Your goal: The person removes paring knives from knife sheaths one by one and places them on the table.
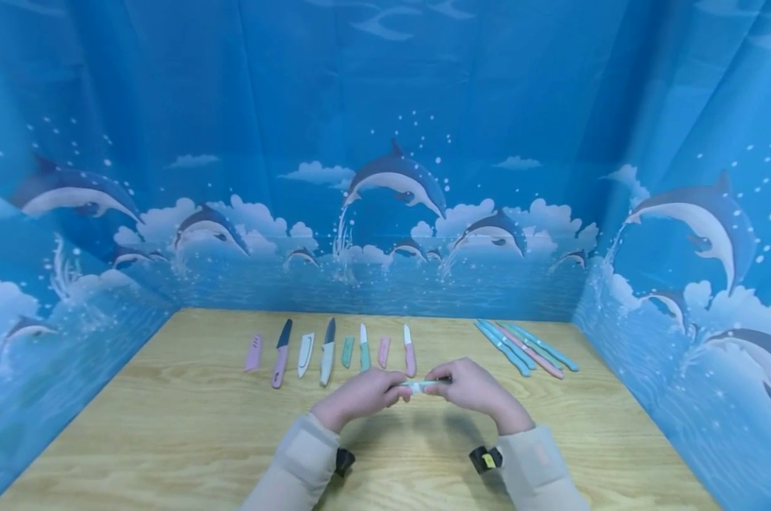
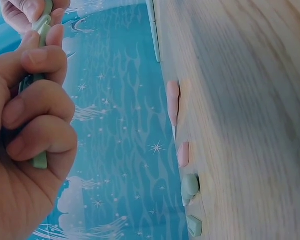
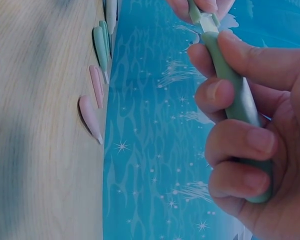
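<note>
Gripping a green knife (image 1: pixel 423 384) between them above the middle of the bench (image 1: pixel 168 440), the left hand (image 1: pixel 362 392) curled round its sheath (image 2: pixel 39 160) while the right hand (image 1: pixel 471 387) wrapped the handle (image 3: pixel 240 105). Toward the far edge lay a row of knives and sheaths (image 1: pixel 324 349), with sheathed knives (image 1: pixel 525 348) near the far right corner.
</note>
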{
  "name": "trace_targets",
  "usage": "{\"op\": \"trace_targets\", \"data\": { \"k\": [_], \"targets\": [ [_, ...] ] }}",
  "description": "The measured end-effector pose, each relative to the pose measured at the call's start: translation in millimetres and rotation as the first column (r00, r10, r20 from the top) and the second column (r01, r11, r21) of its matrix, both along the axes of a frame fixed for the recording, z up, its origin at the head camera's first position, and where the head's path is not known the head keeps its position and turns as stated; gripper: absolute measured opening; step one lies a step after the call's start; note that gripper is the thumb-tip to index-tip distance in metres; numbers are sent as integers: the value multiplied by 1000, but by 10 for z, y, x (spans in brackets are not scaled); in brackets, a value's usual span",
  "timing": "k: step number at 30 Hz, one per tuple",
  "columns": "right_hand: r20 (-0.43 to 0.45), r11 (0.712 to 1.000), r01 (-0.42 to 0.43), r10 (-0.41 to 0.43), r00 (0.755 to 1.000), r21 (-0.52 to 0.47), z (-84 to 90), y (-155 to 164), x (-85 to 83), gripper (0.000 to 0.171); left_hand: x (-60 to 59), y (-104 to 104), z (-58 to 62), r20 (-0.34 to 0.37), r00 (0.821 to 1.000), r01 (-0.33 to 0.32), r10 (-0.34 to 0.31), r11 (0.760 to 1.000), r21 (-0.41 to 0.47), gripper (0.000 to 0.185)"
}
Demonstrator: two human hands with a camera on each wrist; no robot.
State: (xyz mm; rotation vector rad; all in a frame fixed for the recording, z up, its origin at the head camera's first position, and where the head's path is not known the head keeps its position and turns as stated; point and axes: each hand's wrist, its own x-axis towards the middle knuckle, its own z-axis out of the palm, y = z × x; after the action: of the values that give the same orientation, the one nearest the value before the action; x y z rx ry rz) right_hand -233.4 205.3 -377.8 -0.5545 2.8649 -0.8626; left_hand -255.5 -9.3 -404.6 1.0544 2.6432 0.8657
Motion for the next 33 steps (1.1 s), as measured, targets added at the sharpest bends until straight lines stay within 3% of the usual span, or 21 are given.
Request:
{"op": "trace_targets", "data": {
  "k": [33],
  "targets": [
    [26, 999, 3, -2, 1000, -34, 46, 55, 22, 9, 6, -24, 9, 15, 1000, -4, 3, 1000, 17, 20]
  ]
}}
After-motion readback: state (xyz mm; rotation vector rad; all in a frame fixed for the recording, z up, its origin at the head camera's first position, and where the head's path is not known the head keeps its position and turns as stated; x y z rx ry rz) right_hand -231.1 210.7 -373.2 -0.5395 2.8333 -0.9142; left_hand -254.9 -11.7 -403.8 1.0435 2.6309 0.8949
